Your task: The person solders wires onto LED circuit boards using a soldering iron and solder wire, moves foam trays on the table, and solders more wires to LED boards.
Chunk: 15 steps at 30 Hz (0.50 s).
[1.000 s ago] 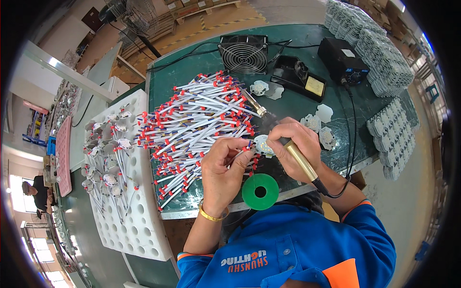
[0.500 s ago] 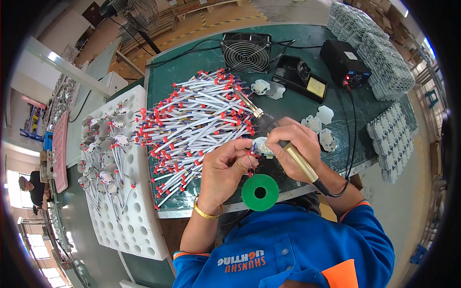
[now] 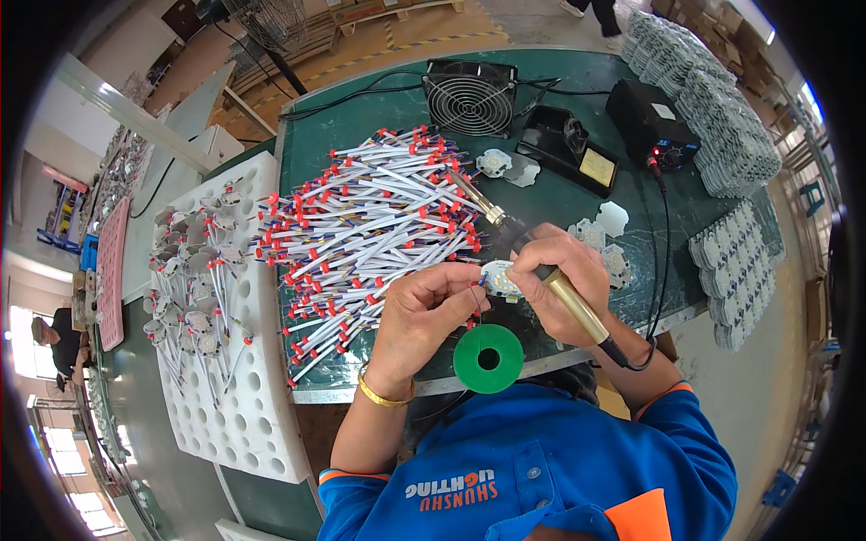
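Observation:
My right hand [image 3: 570,281] is wrapped round the gold handle of a soldering iron [image 3: 575,308], whose metal tip points up and left over the wire pile. The same hand's thumb and finger pinch a small round whitish LED board [image 3: 499,279] by its right edge. Closed at the board's left edge, my left hand [image 3: 426,305] pinches a thin wire lead [image 3: 481,282] with a bit of red and blue showing; the rest is hidden by the fingers. Just below the hands is a green solder spool [image 3: 473,371].
White cables with red ends [image 3: 379,225] form a large pile. Left of it, a white foam tray [image 3: 236,428] carries wired boards. Behind stand a fan [image 3: 469,101], an iron stand [image 3: 550,144] and a black soldering station [image 3: 645,117]. Stacked board panels [image 3: 732,266] line the right side.
The LED board shows more of its face, and my left fingers have shifted slightly at its edge. A walking person's legs have appeared at the top right.

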Each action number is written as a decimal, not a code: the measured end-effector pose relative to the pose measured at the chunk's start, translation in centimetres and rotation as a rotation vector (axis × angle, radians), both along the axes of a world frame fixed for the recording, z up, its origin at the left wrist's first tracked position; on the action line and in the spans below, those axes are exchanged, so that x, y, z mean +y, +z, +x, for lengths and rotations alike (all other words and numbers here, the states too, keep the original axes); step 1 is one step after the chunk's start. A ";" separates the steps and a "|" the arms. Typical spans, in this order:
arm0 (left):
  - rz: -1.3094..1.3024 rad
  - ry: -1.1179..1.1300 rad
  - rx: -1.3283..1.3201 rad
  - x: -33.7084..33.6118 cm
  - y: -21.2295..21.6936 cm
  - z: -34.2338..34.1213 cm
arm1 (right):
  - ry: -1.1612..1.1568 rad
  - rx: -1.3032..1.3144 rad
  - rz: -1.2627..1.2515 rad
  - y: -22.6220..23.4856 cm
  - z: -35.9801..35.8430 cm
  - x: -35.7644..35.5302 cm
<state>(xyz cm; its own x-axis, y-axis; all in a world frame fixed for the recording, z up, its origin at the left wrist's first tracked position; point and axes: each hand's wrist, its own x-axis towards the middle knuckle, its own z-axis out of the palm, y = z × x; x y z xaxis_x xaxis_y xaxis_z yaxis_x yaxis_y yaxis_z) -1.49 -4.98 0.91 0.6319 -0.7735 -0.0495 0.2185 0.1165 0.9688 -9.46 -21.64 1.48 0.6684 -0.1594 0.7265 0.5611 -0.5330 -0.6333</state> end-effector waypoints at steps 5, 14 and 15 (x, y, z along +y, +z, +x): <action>0.107 0.099 -0.034 -0.2 0.6 -0.8 | -0.046 -0.012 0.014 -0.4 -0.2 0.3; 0.021 0.039 0.101 0.0 0.5 -0.2 | -0.060 -0.001 -0.016 -0.5 -0.2 0.4; 0.023 0.039 0.102 -0.1 0.4 -0.1 | -0.060 0.000 -0.015 -0.6 -0.2 0.4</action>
